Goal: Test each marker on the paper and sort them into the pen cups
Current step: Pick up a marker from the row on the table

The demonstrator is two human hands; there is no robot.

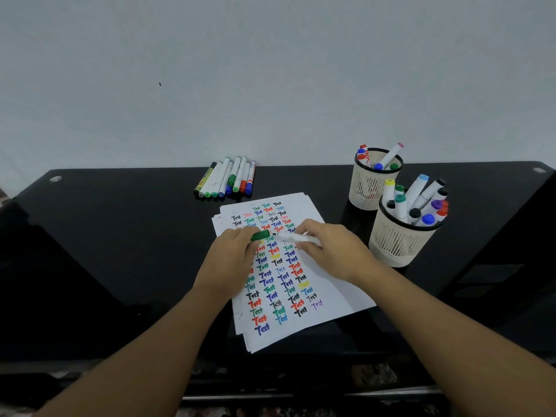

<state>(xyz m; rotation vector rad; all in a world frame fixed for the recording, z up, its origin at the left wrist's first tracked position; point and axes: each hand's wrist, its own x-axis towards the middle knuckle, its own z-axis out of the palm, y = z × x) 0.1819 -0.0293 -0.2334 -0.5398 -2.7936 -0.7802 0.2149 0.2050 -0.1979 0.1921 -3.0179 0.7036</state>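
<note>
Markers (224, 178) waiting unsorted in a row, both cups (400, 245) filling, paper (304, 296) crowding with tests; left hand (230, 257) pinching green cap (260, 235), right hand (332, 251) gripping uncapped marker (296, 238).

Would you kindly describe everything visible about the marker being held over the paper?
The marker has a white barrel, plastic by its look, and lies nearly level over the paper, its dark tip pointing left. It is uncapped: the right hand holds the barrel, while the left hand pinches its green cap just beside the tip. Any print on the barrel is unreadable.
</note>
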